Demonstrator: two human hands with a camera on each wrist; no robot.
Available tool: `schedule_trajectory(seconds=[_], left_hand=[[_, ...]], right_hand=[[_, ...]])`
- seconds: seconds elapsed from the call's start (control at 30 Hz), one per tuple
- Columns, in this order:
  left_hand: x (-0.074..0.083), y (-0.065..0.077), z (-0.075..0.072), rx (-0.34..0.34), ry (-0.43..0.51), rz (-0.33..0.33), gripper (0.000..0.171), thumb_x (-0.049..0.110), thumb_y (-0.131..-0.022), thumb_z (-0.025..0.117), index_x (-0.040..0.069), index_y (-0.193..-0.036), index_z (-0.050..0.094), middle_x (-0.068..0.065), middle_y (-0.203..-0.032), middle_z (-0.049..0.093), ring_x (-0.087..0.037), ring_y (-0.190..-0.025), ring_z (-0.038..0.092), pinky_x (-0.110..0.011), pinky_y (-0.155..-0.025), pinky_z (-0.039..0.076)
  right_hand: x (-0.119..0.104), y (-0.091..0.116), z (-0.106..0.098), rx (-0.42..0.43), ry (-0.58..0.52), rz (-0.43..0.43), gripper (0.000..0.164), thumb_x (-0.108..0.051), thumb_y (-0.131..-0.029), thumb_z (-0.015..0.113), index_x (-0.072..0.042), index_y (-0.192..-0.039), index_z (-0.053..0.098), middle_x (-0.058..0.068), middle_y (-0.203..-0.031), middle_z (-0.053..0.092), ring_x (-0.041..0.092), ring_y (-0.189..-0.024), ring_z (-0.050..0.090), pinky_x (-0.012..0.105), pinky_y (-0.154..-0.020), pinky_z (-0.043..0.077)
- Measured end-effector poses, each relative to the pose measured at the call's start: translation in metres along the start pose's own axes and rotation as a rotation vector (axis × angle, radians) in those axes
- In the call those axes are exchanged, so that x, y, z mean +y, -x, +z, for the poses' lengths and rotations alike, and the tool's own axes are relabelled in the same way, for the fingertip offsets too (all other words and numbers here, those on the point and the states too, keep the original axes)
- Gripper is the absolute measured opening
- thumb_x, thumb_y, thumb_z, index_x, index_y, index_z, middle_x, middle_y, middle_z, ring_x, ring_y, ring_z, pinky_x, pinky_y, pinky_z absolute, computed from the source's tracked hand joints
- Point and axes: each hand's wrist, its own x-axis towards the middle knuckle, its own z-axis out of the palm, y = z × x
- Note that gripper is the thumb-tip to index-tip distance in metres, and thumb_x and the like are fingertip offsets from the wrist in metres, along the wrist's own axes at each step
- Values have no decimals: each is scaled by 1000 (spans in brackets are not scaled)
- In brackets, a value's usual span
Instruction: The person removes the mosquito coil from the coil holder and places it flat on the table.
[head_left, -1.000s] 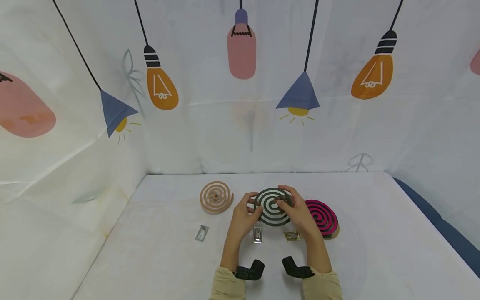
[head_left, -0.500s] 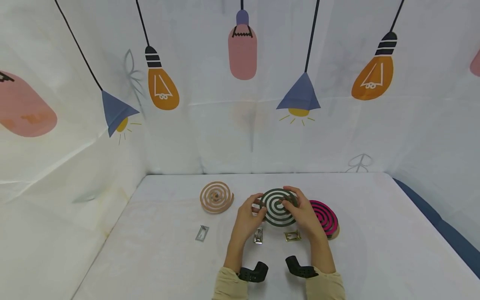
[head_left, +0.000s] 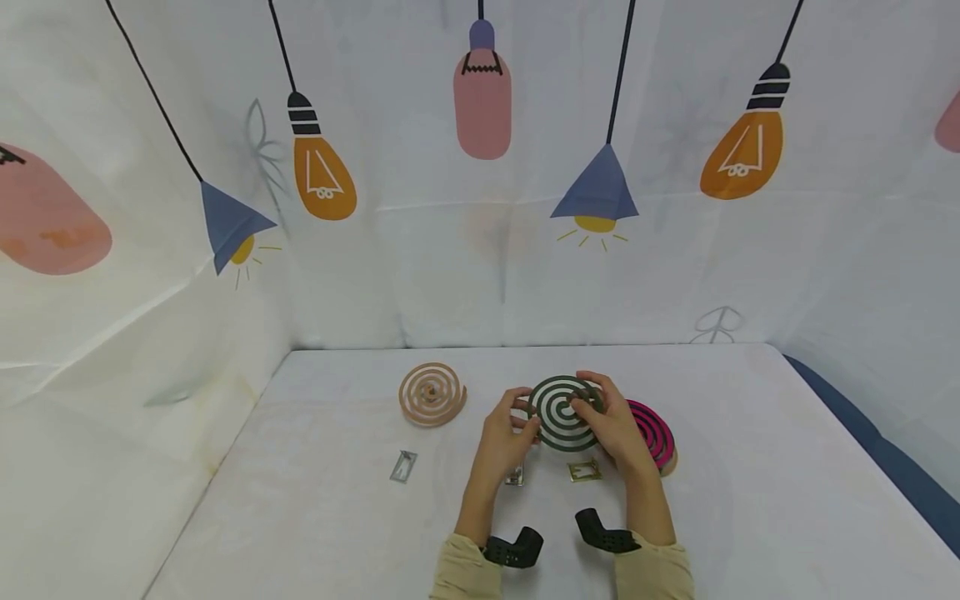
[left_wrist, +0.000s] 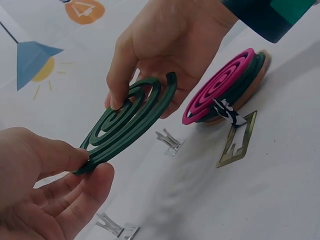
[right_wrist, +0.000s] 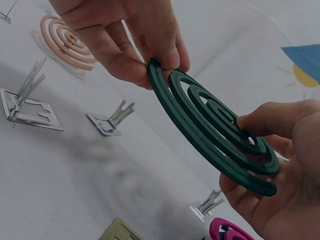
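Both hands hold one dark green mosquito coil point(head_left: 558, 433) above the table. My left hand point(head_left: 501, 443) pinches its left rim between thumb and fingers; in the left wrist view the coil point(left_wrist: 131, 125) looks tilted. My right hand point(head_left: 617, 432) grips the right side, its thumb on the inner rings and fingers behind, as the right wrist view shows. A gold metal coil stand point(head_left: 584, 472) lies below the coil. Beside it, a silver coil stand point(head_left: 515, 475) is partly hidden by my left hand.
A tan coil point(head_left: 421, 415) is at the back left, with a shadow beneath it in the right wrist view. Another silver stand point(head_left: 403, 467) lies in front of it. Right of my right hand is a stack of pink, green and tan coils point(left_wrist: 225, 85). A printed cloth point(head_left: 420, 275) hangs behind.
Both hands have shifted slightly to the right with the green coil. My left hand now covers part of the middle silver stand. The grips look the same.
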Motion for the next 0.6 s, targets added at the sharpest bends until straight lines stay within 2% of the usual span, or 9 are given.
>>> schedule_trajectory(seconds=[0.2,0.47,0.6], left_hand=[[-3,-1,6,23,-30,18,46,1,-87,60,7,-132,51,-14,-115,55,-11,-80,66,-16,-60,53],[-6,-3,13,74,-99,53,44,1,-85,60,4,-128,56,-15,-114,56,-18,-92,65,-18,-72,53],[-6,-3,16,80,-107,54,43,0,-85,60,4,-128,57,-13,-114,57,-19,-94,64,-19,-76,53]], right_hand=[[-1,1,-2,17,10,46,57,-15,-92,59,-10,-141,29,19,-127,55,6,-89,56,21,-74,46],[3,-1,-5,83,88,59,45,-16,-94,56,-12,-136,40,17,-119,59,10,-82,55,24,-68,47],[4,-2,-10,102,114,61,40,-17,-96,52,-14,-135,44,16,-124,58,13,-92,57,23,-73,47]])
